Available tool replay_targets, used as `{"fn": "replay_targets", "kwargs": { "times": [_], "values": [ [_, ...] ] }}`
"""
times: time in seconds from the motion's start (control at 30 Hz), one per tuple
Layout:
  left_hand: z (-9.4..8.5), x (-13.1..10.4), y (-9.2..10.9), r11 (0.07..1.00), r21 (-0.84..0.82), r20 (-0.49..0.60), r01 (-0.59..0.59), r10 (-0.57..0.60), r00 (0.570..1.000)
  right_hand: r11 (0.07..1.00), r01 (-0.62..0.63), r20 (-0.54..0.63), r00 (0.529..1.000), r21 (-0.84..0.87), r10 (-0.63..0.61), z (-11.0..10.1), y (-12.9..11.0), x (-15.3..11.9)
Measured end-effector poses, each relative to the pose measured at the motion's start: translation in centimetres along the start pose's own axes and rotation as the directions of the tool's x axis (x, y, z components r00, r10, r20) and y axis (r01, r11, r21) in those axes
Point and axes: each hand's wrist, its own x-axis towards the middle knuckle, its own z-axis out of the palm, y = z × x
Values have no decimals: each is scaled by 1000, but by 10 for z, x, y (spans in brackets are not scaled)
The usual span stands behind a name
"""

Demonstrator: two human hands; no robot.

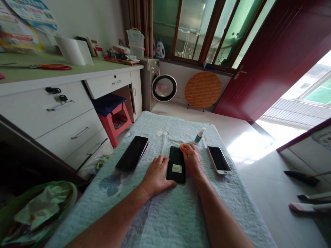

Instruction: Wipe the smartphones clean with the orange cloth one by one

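Note:
A dark phone (176, 159) lies back up on the cloth-covered table (168, 129), with a pale label on its lower half. Along its left edge and lower corner, my left hand (157, 174) grips it between thumb and fingers. My right hand (192, 160) is closed on an orange cloth (183, 148) at the phone's upper right corner. To the left rests a larger black phone (133, 154), apparently on top of another thin item. A white-framed phone (219, 159) lies to the right. Beyond my right hand stands a small spray bottle (199, 135).
A green basket (73, 193) with crumpled paper is at the lower left. A red stool (112, 127) stands beside the white drawers (67, 131). Past the table are a washing machine (150, 84) with its door open and a round wooden tabletop (203, 90).

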Motion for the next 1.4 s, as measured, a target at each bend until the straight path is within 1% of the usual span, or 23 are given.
{"fn": "replay_targets", "kwargs": {
  "times": [0.07,0.17,0.3,0.47,0.67,0.83,0.97,1.07,1.2,1.3,1.4],
  "values": [
    [0,0,1,1000,0,2,11,-11,1000,1000,23,71,997,-6,-23,2,1,0],
    [0,0,1,1000,2,6,17,-17,1000,997,27,166,986,-69,-15,5,4,1],
    [0,0,1,1000,8,-5,1,-1,1000,995,45,211,977,-86,-26,4,6,2],
    [-1,0,1,1000,2,0,2,-2,1000,995,75,193,979,-71,-60,0,3,3],
    [-3,-1,2,1000,3,24,3,-3,1000,995,71,183,981,-64,-58,-1,-1,1],
    [-1,-1,1,1000,8,0,-16,16,1000,998,62,135,989,-26,-58,-1,-2,-2],
    [-1,-2,1,1000,-12,3,-23,23,1000,995,13,76,997,-96,-6,-2,-1,-4],
    [-3,-2,2,1000,-17,21,-13,13,1000,989,-7,60,998,-150,16,-2,0,-5],
    [-4,-2,2,1000,0,23,-10,10,1000,995,20,96,995,-100,-11,-1,-1,-3],
    [-4,-2,2,1000,11,21,-16,15,1000,997,75,138,988,-24,-71,1,-1,-1],
    [-3,-1,2,1000,20,16,-20,20,1000,990,141,175,974,15,-142,4,0,0]
  ]
}}
